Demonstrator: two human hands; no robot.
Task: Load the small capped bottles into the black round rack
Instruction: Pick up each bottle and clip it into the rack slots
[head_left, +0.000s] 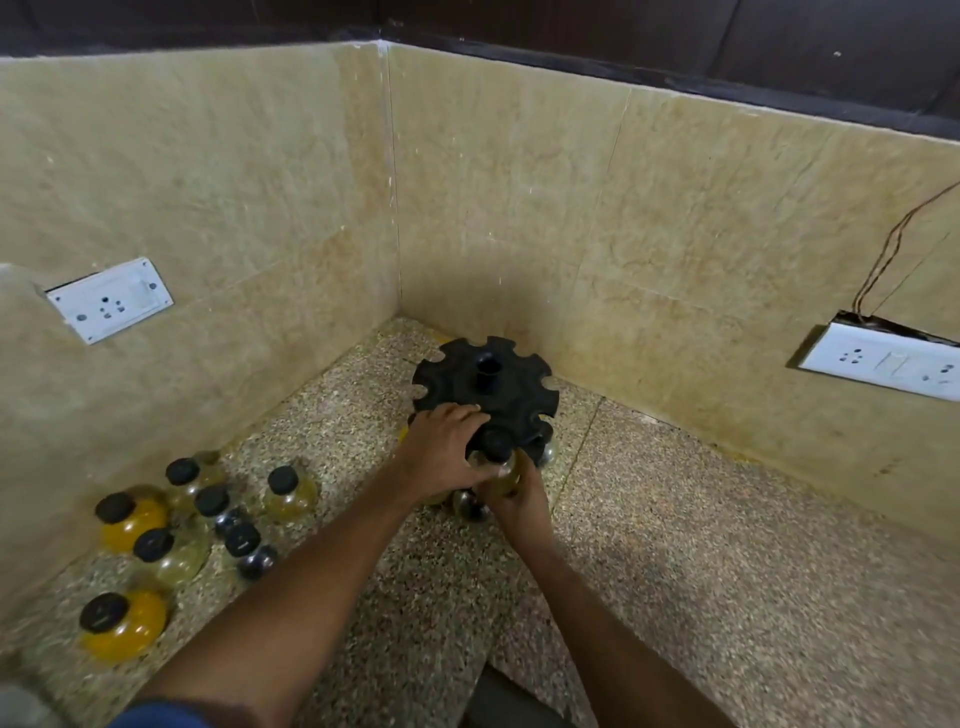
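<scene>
The black round rack (485, 382) with notched slots stands in the corner of the speckled counter (675, 545). My left hand (441, 452) rests on its near rim, fingers spread over the top. My right hand (514, 499) grips a small black-capped bottle (498, 457) of yellowish liquid at the rack's front edge, its cap level with a slot. Other bottles hang or sit low at the rack's near side (470, 506), partly hidden by my hands. Several loose capped bottles (208, 519) stand grouped at the left.
Tiled walls close in the corner behind and beside the rack. A white socket plate (111, 301) is on the left wall, another (883, 364) with loose wires on the right wall. Bare counter stretches to the right of my arms.
</scene>
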